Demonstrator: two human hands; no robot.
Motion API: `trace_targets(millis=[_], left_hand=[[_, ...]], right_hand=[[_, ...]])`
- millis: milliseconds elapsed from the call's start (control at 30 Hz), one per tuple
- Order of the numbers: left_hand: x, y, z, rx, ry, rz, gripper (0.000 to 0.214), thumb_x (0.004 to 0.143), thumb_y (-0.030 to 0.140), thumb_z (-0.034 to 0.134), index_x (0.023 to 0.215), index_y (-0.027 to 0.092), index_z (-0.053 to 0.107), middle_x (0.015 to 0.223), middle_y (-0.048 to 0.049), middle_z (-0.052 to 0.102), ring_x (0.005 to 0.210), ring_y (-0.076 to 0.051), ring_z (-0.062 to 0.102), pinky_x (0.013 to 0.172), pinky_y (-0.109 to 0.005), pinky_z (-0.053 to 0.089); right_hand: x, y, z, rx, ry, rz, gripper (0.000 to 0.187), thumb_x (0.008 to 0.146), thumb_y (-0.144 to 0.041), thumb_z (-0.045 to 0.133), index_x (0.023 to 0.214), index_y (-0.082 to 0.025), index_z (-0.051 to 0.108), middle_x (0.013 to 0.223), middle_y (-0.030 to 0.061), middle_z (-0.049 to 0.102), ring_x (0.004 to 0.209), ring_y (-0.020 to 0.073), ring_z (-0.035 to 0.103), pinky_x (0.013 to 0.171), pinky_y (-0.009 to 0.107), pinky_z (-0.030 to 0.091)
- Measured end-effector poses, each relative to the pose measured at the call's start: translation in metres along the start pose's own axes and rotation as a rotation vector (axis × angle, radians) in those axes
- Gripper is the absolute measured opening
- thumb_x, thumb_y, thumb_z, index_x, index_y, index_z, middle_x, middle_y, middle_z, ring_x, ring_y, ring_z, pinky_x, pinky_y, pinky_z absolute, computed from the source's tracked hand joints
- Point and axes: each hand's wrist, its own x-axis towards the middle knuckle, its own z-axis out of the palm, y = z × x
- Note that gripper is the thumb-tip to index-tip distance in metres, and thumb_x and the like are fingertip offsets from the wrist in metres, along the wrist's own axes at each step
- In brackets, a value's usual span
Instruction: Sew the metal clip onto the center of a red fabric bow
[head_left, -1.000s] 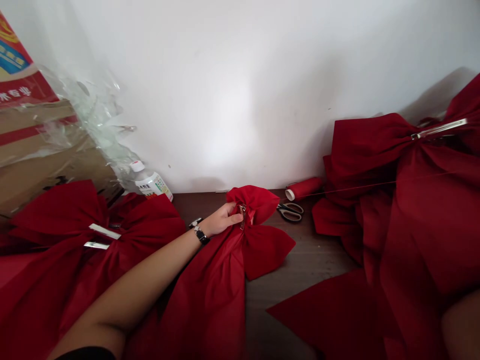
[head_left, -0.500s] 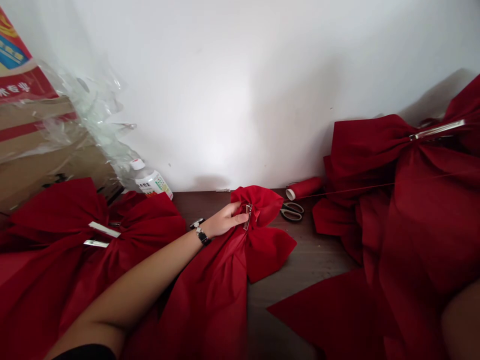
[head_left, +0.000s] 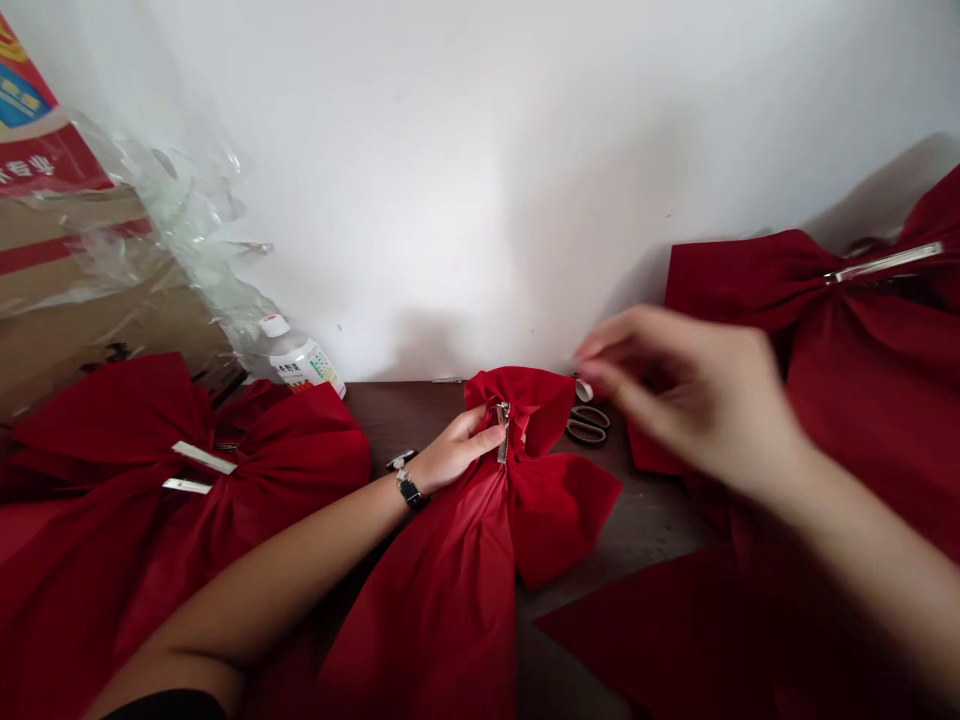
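My left hand (head_left: 466,448) grips a red fabric bow (head_left: 561,500) at its gathered middle, thumb pressed beside a silver metal clip (head_left: 503,432) there. The bow's long tails hang toward me. Slightly blurred, my right hand (head_left: 686,400) is raised to the right of the bow, thumb and forefinger brought together; what they hold, if anything, cannot be made out. Behind those fingertips, the white core end of a red thread spool (head_left: 583,390) peeks out, the rest hidden by the hand. Dark-handled scissors (head_left: 587,424) lie just below it on the dark table (head_left: 375,410).
More red bows lie at left, with white clips (head_left: 204,458), and at right, with a long metal clip (head_left: 889,262). A white-capped bottle (head_left: 300,358) stands by the white wall. Cardboard boxes (head_left: 67,310) and clear plastic wrap (head_left: 199,220) fill the left side.
My right hand has come into view from the right, now covering most of the spool. The left hand and its bow have shifted slightly right; its grip is unchanged.
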Motion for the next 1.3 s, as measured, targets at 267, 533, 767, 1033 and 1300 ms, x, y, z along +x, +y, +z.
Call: trace_targets(millis=[267,533,767,1033,1300], left_hand=[[-0.005,0.013,0.008,-0.107,-0.092,0.102,0.03,0.084,0.044,0.061,0.083,0.014,0.06,0.076,-0.0023,0.06,0.071,-0.012,0.055,0.074,-0.024,0.044],[-0.006,0.017,0.009,-0.1,-0.09,0.101,0.032,0.083,0.046,0.06,0.081,0.014,0.058,0.079,-0.0045,0.063,0.071,-0.014,0.056,0.074,-0.026,0.044],[-0.007,0.015,0.009,-0.083,-0.109,0.091,0.034,0.084,0.047,0.059,0.089,0.014,0.062,0.088,-0.0073,0.067,0.08,-0.017,0.06,0.078,-0.028,0.045],[-0.007,0.015,0.009,-0.086,-0.103,0.084,0.036,0.084,0.047,0.059,0.096,0.013,0.063,0.091,-0.0084,0.068,0.082,-0.018,0.061,0.079,-0.029,0.045],[-0.008,0.014,0.009,-0.06,-0.068,0.077,0.038,0.081,0.05,0.062,0.094,0.014,0.063,0.089,-0.006,0.067,0.08,-0.016,0.06,0.077,-0.027,0.045]], right_hand=[[-0.004,0.003,0.044,0.151,-0.149,-0.093,0.007,0.085,-0.013,0.055,0.079,-0.015,0.056,0.066,-0.0009,0.064,0.057,0.0074,0.055,0.056,0.017,0.041],[-0.008,0.005,0.044,0.183,-0.125,-0.152,0.007,0.087,-0.013,0.055,0.08,-0.015,0.057,0.067,-0.0012,0.063,0.059,0.0064,0.052,0.057,0.016,0.04],[-0.008,0.008,0.048,0.19,-0.096,-0.183,0.006,0.085,-0.013,0.055,0.08,-0.015,0.055,0.068,-0.0008,0.062,0.059,0.0065,0.053,0.057,0.017,0.04],[-0.009,0.008,0.049,0.171,-0.109,-0.173,0.008,0.086,-0.013,0.052,0.079,-0.015,0.056,0.067,-0.0001,0.062,0.058,0.0075,0.052,0.055,0.018,0.039],[-0.009,0.009,0.052,0.226,-0.054,-0.203,0.005,0.084,-0.012,0.055,0.08,-0.015,0.054,0.065,-0.0012,0.061,0.057,0.0066,0.053,0.056,0.017,0.041]])
